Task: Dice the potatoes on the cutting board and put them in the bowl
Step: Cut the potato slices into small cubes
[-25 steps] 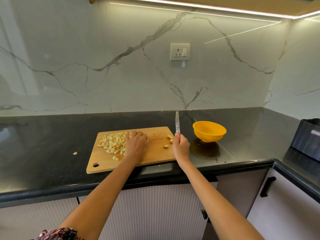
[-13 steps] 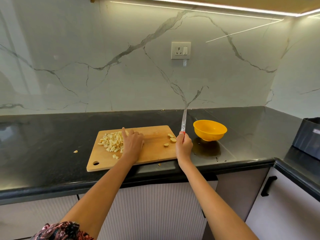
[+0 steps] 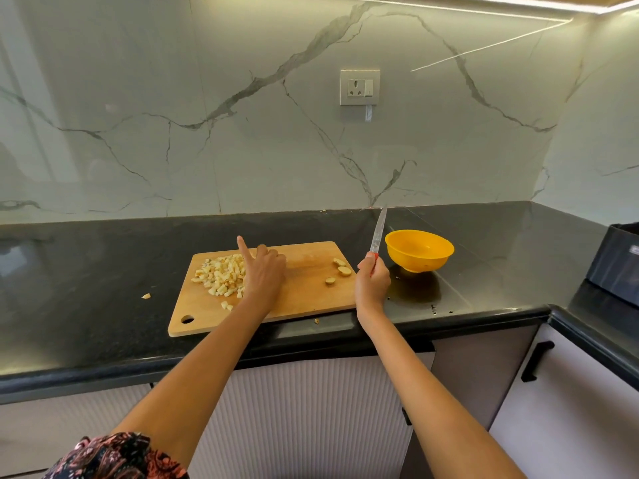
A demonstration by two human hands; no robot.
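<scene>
Status: dicing looks mostly done. Diced potato pile (image 3: 221,276) sits on the left half of the cutting board (image 3: 304,292), pale cubes heaped together, a couple strayed toward the near edge. Three uncut slices (image 3: 340,271) are on the board's right side, near the corner, apart from the pile. One stray piece (image 3: 146,296) is off the board on the dark counter (image 3: 86,271) to the left, and another crumb (image 3: 316,320) lies at the board's front edge.

My left hand (image 3: 264,276) is over the right edge of the pile, index finger sticking straight up, other fingers curled under; can't tell if they hold any cubes. My right hand (image 3: 372,283) is wrapped around the red handle of the knife (image 3: 378,229), blade angled up and away, off the board, between board and bowl.

Yellow bowl (image 3: 419,249) stands on the counter just right of the board. No potato visible inside.

Left to do, by my read: cut those three slices, collect strays, transfer everything to the bowl. Transfer hasn't started.
</scene>
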